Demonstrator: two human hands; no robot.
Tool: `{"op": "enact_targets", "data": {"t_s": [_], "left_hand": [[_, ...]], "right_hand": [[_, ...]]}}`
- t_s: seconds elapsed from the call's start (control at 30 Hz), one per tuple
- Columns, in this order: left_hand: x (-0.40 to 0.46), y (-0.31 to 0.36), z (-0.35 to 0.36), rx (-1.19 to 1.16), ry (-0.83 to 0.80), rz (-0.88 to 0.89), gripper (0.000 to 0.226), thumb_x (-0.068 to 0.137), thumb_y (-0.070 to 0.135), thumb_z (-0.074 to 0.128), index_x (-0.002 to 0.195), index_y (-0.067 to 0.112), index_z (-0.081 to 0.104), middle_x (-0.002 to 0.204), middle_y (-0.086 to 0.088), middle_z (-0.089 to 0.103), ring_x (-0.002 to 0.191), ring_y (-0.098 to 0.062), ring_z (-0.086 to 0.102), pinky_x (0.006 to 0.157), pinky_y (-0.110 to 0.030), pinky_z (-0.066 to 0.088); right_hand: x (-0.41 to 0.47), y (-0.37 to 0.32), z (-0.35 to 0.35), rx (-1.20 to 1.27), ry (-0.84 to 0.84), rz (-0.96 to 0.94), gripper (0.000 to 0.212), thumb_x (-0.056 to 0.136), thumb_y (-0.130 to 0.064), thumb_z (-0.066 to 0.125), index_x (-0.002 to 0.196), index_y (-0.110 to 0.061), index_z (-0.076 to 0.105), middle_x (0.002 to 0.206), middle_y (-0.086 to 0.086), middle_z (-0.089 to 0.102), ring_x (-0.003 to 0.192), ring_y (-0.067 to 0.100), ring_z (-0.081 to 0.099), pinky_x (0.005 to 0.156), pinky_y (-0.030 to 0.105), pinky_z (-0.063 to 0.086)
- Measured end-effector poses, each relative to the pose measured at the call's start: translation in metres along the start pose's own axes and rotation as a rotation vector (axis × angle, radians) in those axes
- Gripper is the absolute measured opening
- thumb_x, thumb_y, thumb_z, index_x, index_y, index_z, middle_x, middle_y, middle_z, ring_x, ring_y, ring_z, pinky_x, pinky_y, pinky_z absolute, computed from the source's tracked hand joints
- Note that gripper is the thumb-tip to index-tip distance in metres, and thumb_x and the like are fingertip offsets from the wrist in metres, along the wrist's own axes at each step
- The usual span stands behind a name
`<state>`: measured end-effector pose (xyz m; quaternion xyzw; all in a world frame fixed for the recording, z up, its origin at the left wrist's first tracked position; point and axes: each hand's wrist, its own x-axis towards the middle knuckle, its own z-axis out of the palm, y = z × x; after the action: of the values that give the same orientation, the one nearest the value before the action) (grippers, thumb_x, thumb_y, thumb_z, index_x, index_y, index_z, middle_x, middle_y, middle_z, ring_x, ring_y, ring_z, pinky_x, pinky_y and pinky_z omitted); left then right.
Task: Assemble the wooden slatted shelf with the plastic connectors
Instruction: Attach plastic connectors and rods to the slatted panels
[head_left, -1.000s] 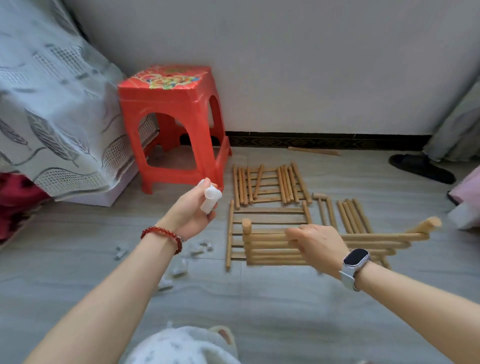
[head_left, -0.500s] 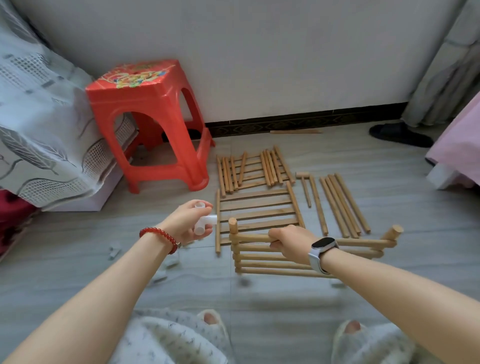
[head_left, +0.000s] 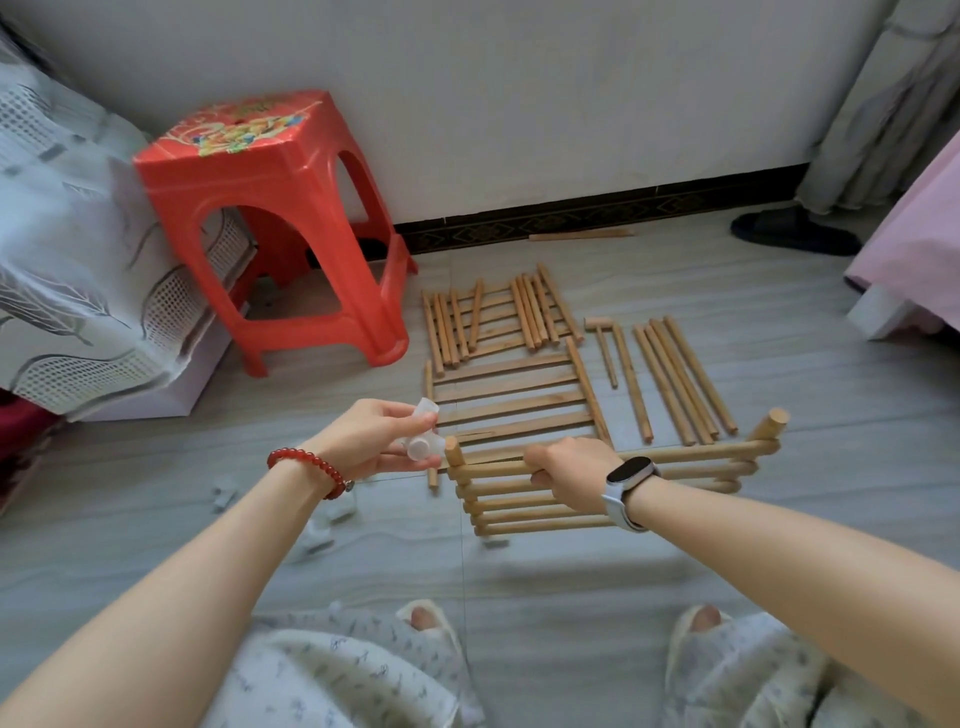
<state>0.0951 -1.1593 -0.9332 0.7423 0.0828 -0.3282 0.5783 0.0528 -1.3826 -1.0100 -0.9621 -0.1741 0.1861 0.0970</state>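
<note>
Connector (head_left: 423, 439) fitting is in hand at frame centre: left hand (head_left: 371, 441) pinches it beside the post end (head_left: 453, 449); right hand (head_left: 571, 473) grips the slatted panel (head_left: 675, 467). Next, likely seat it squarely.

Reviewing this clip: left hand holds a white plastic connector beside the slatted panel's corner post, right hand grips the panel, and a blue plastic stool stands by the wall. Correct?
Not quite. The head view shows the stool is red, not blue. The rest holds: left hand, connector, right hand, panel.

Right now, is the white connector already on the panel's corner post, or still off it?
Still off. The left hand pinches the white connector just beside the post's bare top.
</note>
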Motion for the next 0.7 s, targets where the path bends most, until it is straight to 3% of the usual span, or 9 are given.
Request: {"op": "enact_targets", "data": {"t_s": [0.17, 0.37, 0.53, 0.7], "left_hand": [[0.008, -0.003, 0.007, 0.072, 0.064, 0.067, 0.025, 0.088, 0.023, 0.063, 0.097, 0.0, 0.065, 0.078, -0.009, 0.07, 0.062, -0.011, 0.068, 0.057, -0.019, 0.055], [0.023, -0.006, 0.024, 0.33, 0.217, 0.171, 0.038, 0.092, 0.041, 0.054, 0.075, 0.009, 0.067, 0.057, -0.003, 0.053, 0.041, -0.006, 0.045, 0.043, -0.016, 0.038], [0.03, -0.011, 0.017, 0.434, 0.258, 0.118, 0.055, 0.096, 0.049, 0.04, 0.081, 0.0, 0.063, 0.068, -0.01, 0.046, 0.055, -0.016, 0.037, 0.052, -0.023, 0.033], [0.027, -0.018, 0.028, 0.475, 0.262, 0.181, 0.048, 0.097, 0.047, 0.037, 0.076, 0.007, 0.052, 0.061, -0.005, 0.043, 0.047, -0.012, 0.038, 0.043, -0.016, 0.031]], "right_hand": [[0.001, -0.001, -0.001, -0.007, -0.013, -0.007, 0.009, 0.101, -0.019, 0.039, 0.092, -0.018, 0.04, 0.083, 0.002, 0.05, 0.074, 0.023, 0.045, 0.064, 0.03, 0.034], [0.001, 0.0, 0.0, 0.006, 0.0, -0.019, 0.008, 0.1, -0.018, 0.04, 0.098, -0.016, 0.048, 0.084, 0.003, 0.05, 0.075, 0.022, 0.046, 0.065, 0.028, 0.035], [0.0, 0.004, 0.009, -0.054, 0.036, -0.048, 0.016, 0.1, -0.019, 0.038, 0.109, -0.013, 0.051, 0.086, 0.002, 0.049, 0.075, 0.024, 0.046, 0.064, 0.03, 0.036], [-0.001, 0.007, 0.015, -0.069, 0.055, -0.065, 0.017, 0.1, -0.017, 0.039, 0.111, -0.014, 0.051, 0.086, 0.0, 0.046, 0.075, 0.022, 0.043, 0.064, 0.03, 0.036]]}}
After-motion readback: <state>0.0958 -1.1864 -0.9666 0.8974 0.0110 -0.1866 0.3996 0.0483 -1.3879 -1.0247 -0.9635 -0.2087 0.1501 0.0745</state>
